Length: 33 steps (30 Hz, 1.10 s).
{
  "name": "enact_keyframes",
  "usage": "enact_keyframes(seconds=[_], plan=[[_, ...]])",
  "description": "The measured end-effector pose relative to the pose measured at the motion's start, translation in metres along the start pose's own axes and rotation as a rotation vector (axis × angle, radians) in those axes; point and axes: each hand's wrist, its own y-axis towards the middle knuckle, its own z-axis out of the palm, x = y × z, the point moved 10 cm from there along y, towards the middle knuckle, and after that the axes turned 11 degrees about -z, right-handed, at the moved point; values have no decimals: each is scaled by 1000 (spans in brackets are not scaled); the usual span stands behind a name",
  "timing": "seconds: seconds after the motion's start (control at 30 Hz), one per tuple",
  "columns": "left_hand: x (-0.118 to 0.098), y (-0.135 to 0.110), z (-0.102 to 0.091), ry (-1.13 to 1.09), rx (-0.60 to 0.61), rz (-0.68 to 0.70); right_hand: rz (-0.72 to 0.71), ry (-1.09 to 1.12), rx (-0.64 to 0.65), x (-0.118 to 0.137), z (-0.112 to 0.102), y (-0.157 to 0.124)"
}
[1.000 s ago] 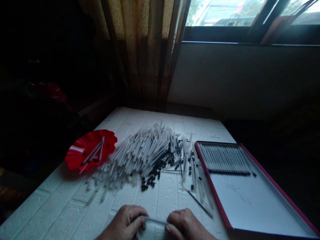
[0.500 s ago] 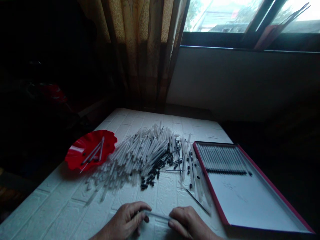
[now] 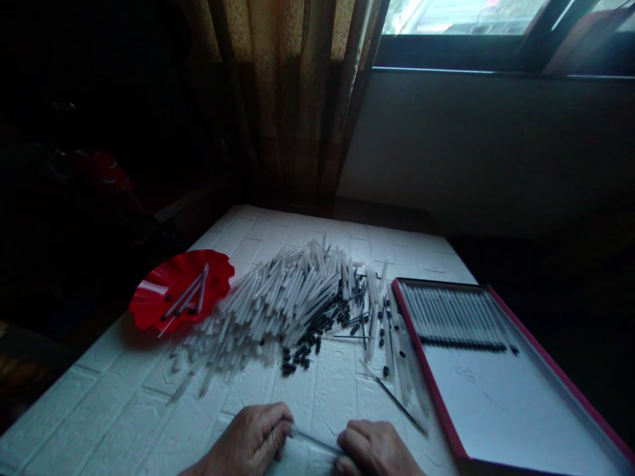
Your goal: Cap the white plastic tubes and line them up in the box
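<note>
The fingers [image 3: 278,430] of the left hand [image 3: 245,441] and the fingers [image 3: 350,439] of the right hand [image 3: 372,451] are gripping a thin clear plastic tube [image 3: 315,439], with 1 end in each hand, and are holding it crosswise near the front of the white brick-patterned bench [image 3: 317,390]. Just ahead of the right hand, a thin black rod [image 3: 401,406] is lying at a slant beside the tray. Farther up, a large heap of clear tubes [image 3: 278,307] is spreading across the middle of the bench, with small black pieces [image 3: 300,357] lying along its near side. To the left, a scalloped red plate [image 3: 178,291] is touching the heap and is carrying a few tubes. To the right, a white tray with a red rim [image 3: 476,396] is holding a neat row of tubes [image 3: 454,317], their black ends lining up. Behind the bench, a patterned curtain [image 3: 297,99] is hanging beside a window [image 3: 461,16] above a plain wall [image 3: 471,152].
</note>
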Motion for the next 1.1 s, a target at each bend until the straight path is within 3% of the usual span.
enact_keyframes(seconds=[0.23, 0.5, 0.63, 0.77, 0.93, 1.1], plan=[[5, 2, 4, -38, 32, 1, -85, -183, -91, 8, 2, 5], [13, 3, 9, -157, 98, -100, -71, -167, -45, 8, 7, 6], [27, 4, 18, -328, 168, -240, 10, 13, 10, -2, 7, 6], [32, 5, 23, -569, 236, -281, 206, 366, 127, -19, 17, -5], [37, 7, 11, -713, 129, -293, 446, 575, 139, -33, 27, -28], [37, 10, 6, -771, 1, -322, 471, 619, 99, -29, 26, -26]])
